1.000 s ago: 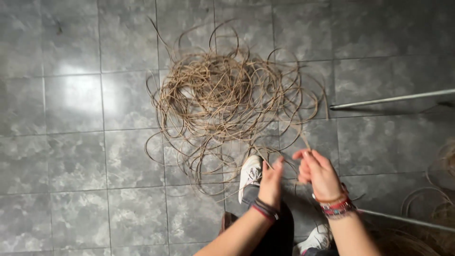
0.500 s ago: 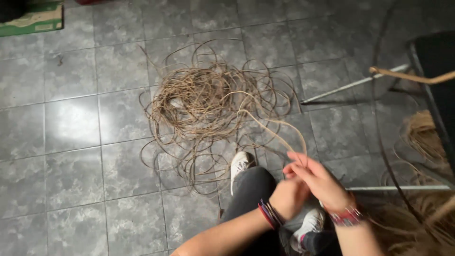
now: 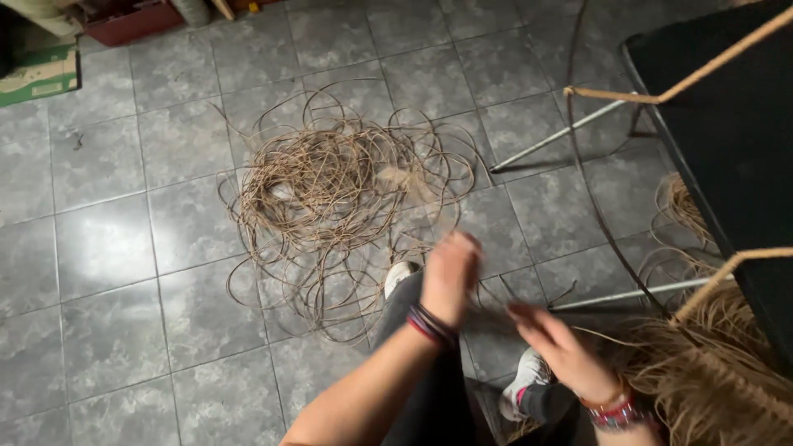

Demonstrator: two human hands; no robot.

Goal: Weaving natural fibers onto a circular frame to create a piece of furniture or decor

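Observation:
A big tangled pile of thin brown cord (image 3: pixel 330 198) lies on the grey tiled floor (image 3: pixel 124 264). My left hand (image 3: pixel 450 277), blurred by motion, is raised above my knee with its fingers curled, and a strand of the cord runs by it. My right hand (image 3: pixel 557 343) is lower and to the right, fingers stretched towards the left hand. Whether either hand grips the cord is hidden by blur. Both wrists wear bracelets. My white shoes (image 3: pixel 401 277) show beneath the hands.
A black chair frame (image 3: pixel 727 140) with twisted cord wrapped on its rails stands at the right. Loose straw-like fibre (image 3: pixel 719 380) piles below it. Metal rods (image 3: pixel 570 132) lie on the floor. Boxes (image 3: pixel 41 74) sit at the top left.
The view has swung left and up, showing more of the chair. My hands have drawn apart, the left lifting upward and the right moving down to the right.

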